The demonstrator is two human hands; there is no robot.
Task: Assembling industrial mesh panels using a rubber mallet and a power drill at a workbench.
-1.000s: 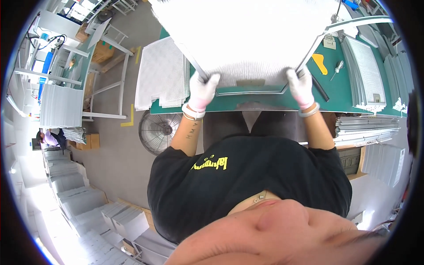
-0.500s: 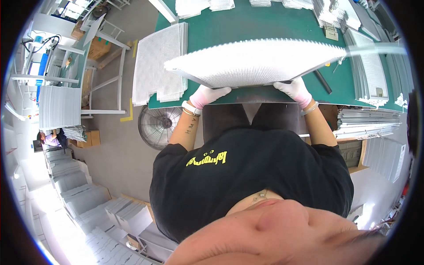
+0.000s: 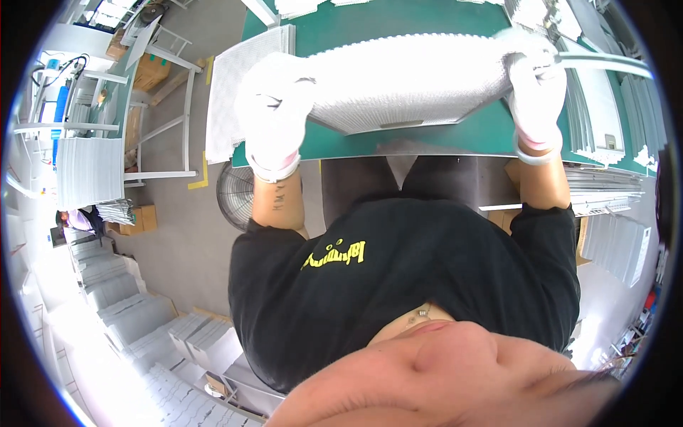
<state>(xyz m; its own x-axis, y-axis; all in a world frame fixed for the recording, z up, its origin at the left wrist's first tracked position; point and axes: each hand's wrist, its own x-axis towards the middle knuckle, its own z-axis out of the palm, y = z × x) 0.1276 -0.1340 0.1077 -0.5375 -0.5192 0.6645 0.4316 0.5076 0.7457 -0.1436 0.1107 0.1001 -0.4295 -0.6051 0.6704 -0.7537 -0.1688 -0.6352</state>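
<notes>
A broad white panel with a fine mesh face and a toothed upper edge (image 3: 405,78) stands tilted over the green-topped table (image 3: 341,146). My left hand (image 3: 277,107), in a white glove, is closed on its left end. At the opposite end my right hand (image 3: 535,92), gloved too, grips the upper right corner. Some of the fingertips are hidden behind the panel or washed out by glare. Left of my left hand lies a stack of white mesh sheets (image 3: 226,92) on the table's edge.
Several thin white-framed panels (image 3: 594,128) are stacked at the table's right. A pale strip or tube (image 3: 605,62) reaches in beside my right hand. Below the left edge stands a round floor fan (image 3: 236,196). White racks (image 3: 160,174) lie farther left.
Both hands have moved from the panel's lower edge up to its two ends, spreading apart. The panel has risen a little and shifted away from me.
</notes>
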